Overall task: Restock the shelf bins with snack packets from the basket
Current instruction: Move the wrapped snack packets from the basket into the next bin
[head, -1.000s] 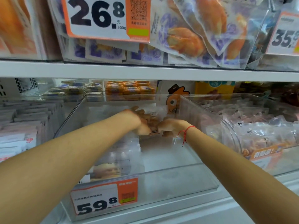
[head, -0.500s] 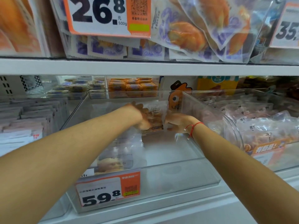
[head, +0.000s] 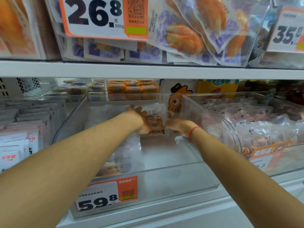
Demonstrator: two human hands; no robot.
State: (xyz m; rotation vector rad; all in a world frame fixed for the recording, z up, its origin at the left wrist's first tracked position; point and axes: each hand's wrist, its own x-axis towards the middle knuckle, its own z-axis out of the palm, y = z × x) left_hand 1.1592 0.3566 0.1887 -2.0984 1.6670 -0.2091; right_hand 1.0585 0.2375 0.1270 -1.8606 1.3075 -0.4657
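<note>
Clear glossy plastic bin (head: 181,181); shiny clear film snack packet (head: 154,122); paper price tag (head: 107,195).

Single head view, close, facing forward-down into clear bin (head: 164,181).

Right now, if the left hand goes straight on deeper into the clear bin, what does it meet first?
Probably the snack packets standing at the back of the clear bin; the left hand already touches them. Behind them comes the bin's rear wall, though depth is unclear.

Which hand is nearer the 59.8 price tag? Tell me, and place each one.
Left. The left hand is above the 59.8 price tag, deep in the bin; the right hand is farther right.
</note>
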